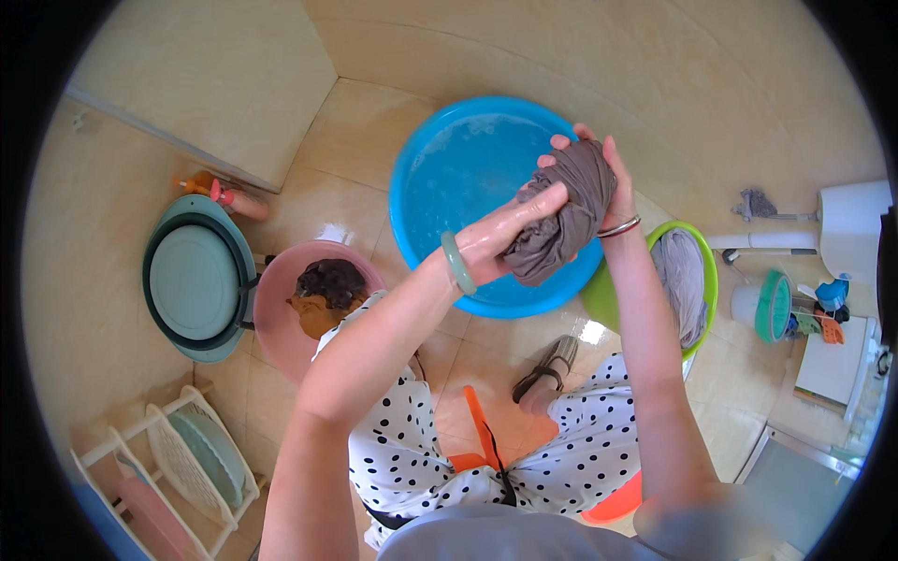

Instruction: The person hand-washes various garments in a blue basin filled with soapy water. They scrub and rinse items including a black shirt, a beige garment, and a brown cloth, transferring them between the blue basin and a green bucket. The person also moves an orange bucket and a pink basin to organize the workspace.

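Note:
A bunched grey-brown cloth (569,217) is squeezed between my two hands over the right side of a big blue basin (440,271). My left hand (510,229), below a jade-green bangle, grips the cloth from the left with its thumb across it. From the far right side my right hand (613,182) wraps round it, the fingertips showing past its top. The skin of my left hand looks wet. Bluish water with some foam (472,154) lies in the basin. The exact kind of the cloth cannot be made out.
Left of the basin stands a pink tub (281,299) with dark and mustard cloths, beside a teal folding basin (154,309). A lime-green bucket (706,271) with pale grey cloth is at the right. A white rack (178,486) holds basins. A toilet brush (762,241) hangs further right.

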Tool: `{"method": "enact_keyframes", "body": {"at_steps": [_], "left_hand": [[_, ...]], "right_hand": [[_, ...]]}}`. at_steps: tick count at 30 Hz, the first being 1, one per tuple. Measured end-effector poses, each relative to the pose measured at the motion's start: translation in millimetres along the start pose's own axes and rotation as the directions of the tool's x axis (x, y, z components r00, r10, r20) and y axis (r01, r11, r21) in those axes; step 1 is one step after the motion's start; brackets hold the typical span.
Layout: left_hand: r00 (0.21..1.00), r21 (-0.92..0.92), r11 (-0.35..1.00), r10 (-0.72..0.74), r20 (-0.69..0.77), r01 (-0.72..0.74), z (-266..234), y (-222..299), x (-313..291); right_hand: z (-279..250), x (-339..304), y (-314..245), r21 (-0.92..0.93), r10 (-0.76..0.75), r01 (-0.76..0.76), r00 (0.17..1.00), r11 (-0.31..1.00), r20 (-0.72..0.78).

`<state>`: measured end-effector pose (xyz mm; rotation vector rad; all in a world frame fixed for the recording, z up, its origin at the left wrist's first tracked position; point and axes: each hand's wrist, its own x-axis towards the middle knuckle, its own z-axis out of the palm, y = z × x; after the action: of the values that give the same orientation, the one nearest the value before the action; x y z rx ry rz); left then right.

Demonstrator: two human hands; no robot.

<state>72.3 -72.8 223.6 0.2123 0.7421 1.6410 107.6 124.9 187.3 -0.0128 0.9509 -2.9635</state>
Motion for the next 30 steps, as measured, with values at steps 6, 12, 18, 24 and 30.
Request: {"method": "enact_keyframes", "body": {"at_steps": [6, 12, 18, 24, 30], "left_hand": [[0.996, 0.182, 0.983, 0.041, -0.077, -0.026, 10, -3, 3], [0.97, 0.335, 0.938, 0.161, -0.185, -0.092, -2, -27, 20], [0.871, 0.43, 0.891, 0.321, -0.373, -0.144, -14, -48, 35], [0.801, 0.287, 0.947, 0.28, -0.529, -0.142, -53, -40, 42], [0.869, -0.288, 0.956, -0.18, -0.462, 0.045, -45, -14, 23]], "right_hand": [[16, 0, -20, -0.191, 0.155, -0.154, 0.988, 0.969, -0.014], [22, 7, -23, -0.436, 0.25, -0.296, 0.955, 0.85, -0.162], [3, 10, 1, -0.565, -0.01, -0.23, 0.921, 0.792, -0.389], [-14, 10, 26, -0.664, -0.469, 0.011, 0.716, 0.748, -0.517], [12, -5, 26, -0.508, -0.559, 0.317, 0.699, 0.801, -0.445]]}}
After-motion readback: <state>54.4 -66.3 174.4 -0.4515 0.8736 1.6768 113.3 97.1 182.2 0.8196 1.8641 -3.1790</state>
